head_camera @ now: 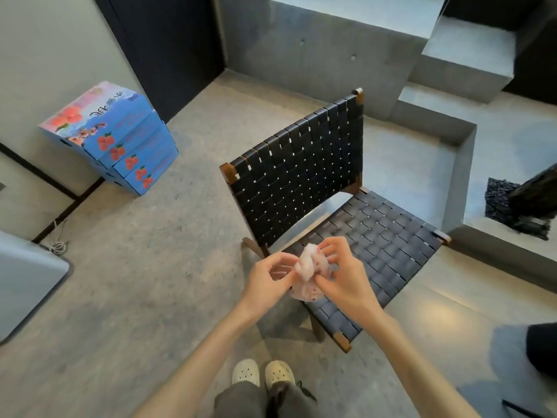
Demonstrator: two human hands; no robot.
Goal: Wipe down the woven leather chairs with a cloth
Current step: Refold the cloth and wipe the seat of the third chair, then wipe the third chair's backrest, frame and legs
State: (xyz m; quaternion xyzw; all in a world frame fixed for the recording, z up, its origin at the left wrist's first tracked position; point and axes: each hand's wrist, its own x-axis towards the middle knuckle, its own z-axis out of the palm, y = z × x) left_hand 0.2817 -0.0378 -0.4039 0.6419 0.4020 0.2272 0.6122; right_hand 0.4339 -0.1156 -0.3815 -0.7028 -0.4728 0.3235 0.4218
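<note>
A: Where does the camera sit?
B: On the person's head: one wide view, looking forward and down.
A: How close?
B: Close. The left hand (266, 280) and right hand (345, 277) sit near, centre; the chair (301, 176) just beyond; shoes (262, 372) at the bottom edge; the wall (301, 43) far off on top.

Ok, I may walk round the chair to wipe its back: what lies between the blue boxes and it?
Nothing. In the head view only bare grey floor runs between the blue boxes and the woven chair.
</note>
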